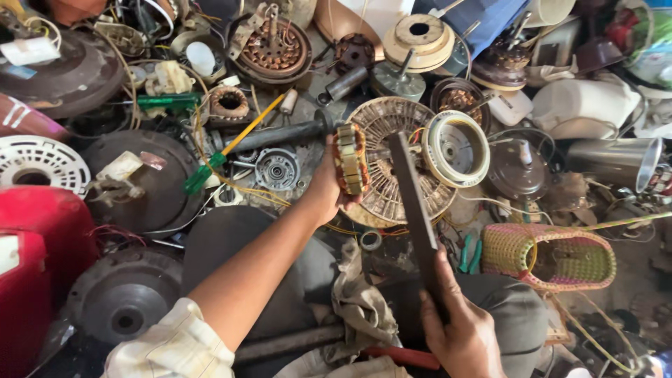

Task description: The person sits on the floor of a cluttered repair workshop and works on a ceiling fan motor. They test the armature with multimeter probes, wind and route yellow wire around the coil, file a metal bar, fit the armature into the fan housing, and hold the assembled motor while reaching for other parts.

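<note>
Motor stator and flat bar held over scattered fan parts

The left hand (327, 187) clasps a wound stator ring (351, 159) upright at its fingertips; just to its right, the right hand (462, 329) grips a dark flat bar (413, 203) angled upward beside the ring.

I see the floor (308, 157) crowded with motor parts: a green-handled screwdriver (231, 147), a woven basket (553, 255), a steel cup (616, 162) and a grey rag (360, 308).

Matt dark metal bar (414, 210); copper-wound laminated steel stator (351, 159).
</note>
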`<state>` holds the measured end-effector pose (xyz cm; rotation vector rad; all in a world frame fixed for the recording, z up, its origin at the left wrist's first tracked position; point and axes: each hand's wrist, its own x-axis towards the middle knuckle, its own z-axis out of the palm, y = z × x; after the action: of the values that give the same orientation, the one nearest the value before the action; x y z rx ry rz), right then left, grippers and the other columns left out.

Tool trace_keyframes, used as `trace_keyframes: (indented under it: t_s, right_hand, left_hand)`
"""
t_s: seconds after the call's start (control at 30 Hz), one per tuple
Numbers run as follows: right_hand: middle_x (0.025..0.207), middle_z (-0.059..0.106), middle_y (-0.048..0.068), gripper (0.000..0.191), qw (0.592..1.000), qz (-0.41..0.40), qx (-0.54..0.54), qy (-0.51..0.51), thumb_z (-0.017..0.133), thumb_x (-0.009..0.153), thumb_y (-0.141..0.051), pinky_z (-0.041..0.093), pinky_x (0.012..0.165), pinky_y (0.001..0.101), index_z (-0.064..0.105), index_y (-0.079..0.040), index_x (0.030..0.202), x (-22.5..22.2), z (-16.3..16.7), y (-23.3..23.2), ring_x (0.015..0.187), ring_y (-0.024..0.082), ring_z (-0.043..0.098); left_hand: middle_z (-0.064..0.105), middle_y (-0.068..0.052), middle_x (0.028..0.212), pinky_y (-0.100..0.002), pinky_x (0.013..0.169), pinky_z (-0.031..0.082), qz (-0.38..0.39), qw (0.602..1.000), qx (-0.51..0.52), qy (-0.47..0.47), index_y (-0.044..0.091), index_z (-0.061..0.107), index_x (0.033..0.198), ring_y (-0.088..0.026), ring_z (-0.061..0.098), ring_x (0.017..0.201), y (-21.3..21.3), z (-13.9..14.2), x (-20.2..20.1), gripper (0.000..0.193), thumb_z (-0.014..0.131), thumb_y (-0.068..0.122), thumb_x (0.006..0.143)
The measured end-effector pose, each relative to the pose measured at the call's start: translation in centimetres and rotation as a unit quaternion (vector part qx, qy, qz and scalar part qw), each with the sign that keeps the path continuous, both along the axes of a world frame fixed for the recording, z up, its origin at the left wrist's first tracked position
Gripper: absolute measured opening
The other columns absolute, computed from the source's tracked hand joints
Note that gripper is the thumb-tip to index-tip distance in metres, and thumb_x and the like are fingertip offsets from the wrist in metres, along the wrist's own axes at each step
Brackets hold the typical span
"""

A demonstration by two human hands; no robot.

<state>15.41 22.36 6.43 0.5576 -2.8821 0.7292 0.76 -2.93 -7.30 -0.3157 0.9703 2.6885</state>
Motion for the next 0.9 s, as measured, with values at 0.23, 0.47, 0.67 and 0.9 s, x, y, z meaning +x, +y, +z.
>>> trace_keyframes:
  t_s: [0.23, 0.47, 0.67, 0.9]
  right_hand:
    - [0.112, 0.073, 0.020, 0.071, 1.000, 0.011, 0.017, 0.002, 0.073, 0.083, -0.008, 0.060, 0.071, 0.0345, 0.049, -0.008, 0.149, -0.4, -0.2, -0.2, 0.091, 0.031, 0.077]
    - [0.120, 0.070, 0.023, 0.067, 0.999, 0.026, 0.021, 0.008, 0.071, 0.082, -0.008, 0.060, 0.072, 0.0357, 0.052, -0.005, 0.146, -0.8, 0.2, 0.3, 0.093, 0.033, 0.075]
    - [0.125, 0.071, 0.023, 0.071, 0.999, 0.028, 0.012, -0.037, 0.073, 0.085, -0.011, 0.060, 0.063, 0.0336, 0.050, -0.008, 0.152, -1.0, 0.1, 0.5, 0.084, 0.031, 0.077]
    - [0.081, 0.076, 0.019, 0.074, 0.995, -0.093, 0.000, -0.022, 0.075, 0.081, -0.011, 0.057, 0.056, 0.0351, 0.050, -0.014, 0.150, -0.7, 0.5, 1.2, 0.064, 0.024, 0.078]
  left_hand:
    - [0.067, -0.009, 0.068, -0.029, 0.032, 0.037, 0.011, 1.000, 0.019, 0.016, 0.009, 0.063, 0.095, -0.018, 0.060, 0.044, -0.2, 0.2, 0.0, 0.080, 0.020, 0.077, 0.099]
    - [0.065, -0.008, 0.067, -0.029, 0.031, 0.036, 0.020, 0.999, -0.023, -0.039, 0.016, 0.064, 0.101, -0.018, 0.059, 0.043, -0.4, 0.5, -0.1, 0.075, 0.020, 0.077, 0.094]
    - [0.065, -0.008, 0.068, -0.029, 0.029, 0.038, -0.008, 1.000, -0.008, -0.020, 0.008, 0.065, 0.102, -0.018, 0.060, 0.042, -0.1, 1.0, 0.2, 0.081, 0.020, 0.076, 0.100]
    - [0.069, -0.010, 0.074, -0.034, 0.040, 0.047, 0.004, 1.000, 0.007, -0.019, 0.011, 0.063, 0.100, -0.022, 0.065, 0.050, -0.3, 0.0, -0.3, 0.066, 0.025, 0.064, 0.100]
